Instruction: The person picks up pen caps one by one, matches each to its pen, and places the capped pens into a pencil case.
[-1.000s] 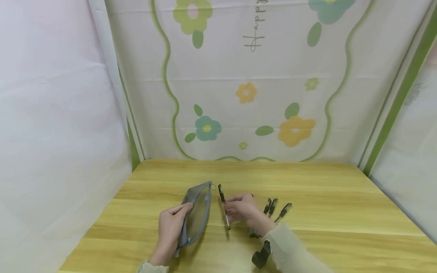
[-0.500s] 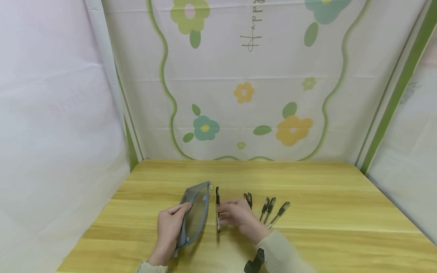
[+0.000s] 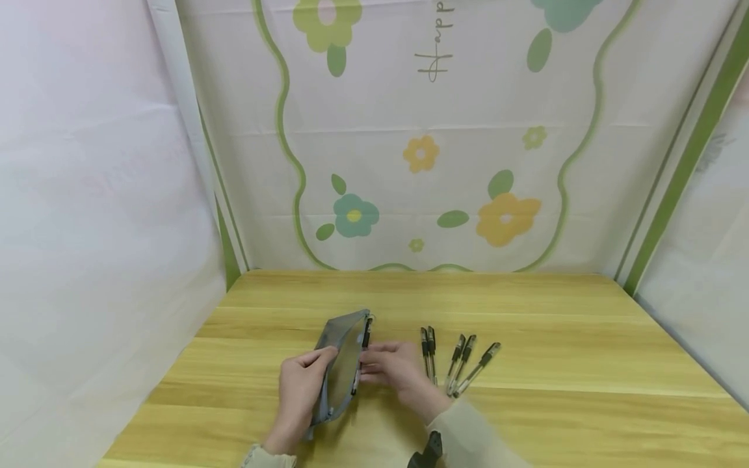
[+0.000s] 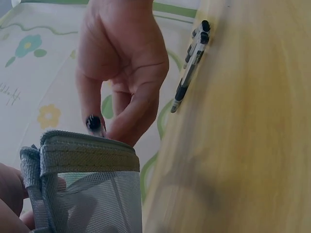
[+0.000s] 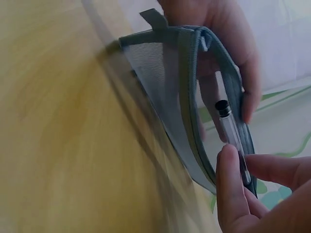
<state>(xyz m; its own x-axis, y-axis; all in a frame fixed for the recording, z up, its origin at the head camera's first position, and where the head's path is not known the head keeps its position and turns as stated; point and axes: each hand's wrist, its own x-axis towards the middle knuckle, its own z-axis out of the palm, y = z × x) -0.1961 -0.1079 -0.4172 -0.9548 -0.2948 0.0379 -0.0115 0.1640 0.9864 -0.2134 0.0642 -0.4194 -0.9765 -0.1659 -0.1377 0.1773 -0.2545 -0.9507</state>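
A grey mesh zip pouch (image 3: pixel 339 331) stands with its mouth spread, facing right in the head view. My left hand (image 3: pixel 303 385) grips its left side between thumb and fingers. My right hand (image 3: pixel 400 374) pinches a clear pen with black ends (image 5: pixel 232 131) at the mouth of the pouch. In the right wrist view the pen lies across the opening, along the zip edge. The left wrist view shows one black pen end (image 4: pixel 93 122) just above the pouch's rim. Part of the pen is covered by my right fingers.
Several similar pens lie on the wooden table (image 3: pixel 556 364) right of my right hand: a pair (image 3: pixel 429 348) and a group of three (image 3: pixel 466 357). A floral cloth (image 3: pixel 433 195) hangs behind the table, with white cloth sides left and right.
My right hand has carried the pen leftward from beside the pouch to its mouth. The left hand keeps its grip on the pouch, which has shifted slightly right in view.
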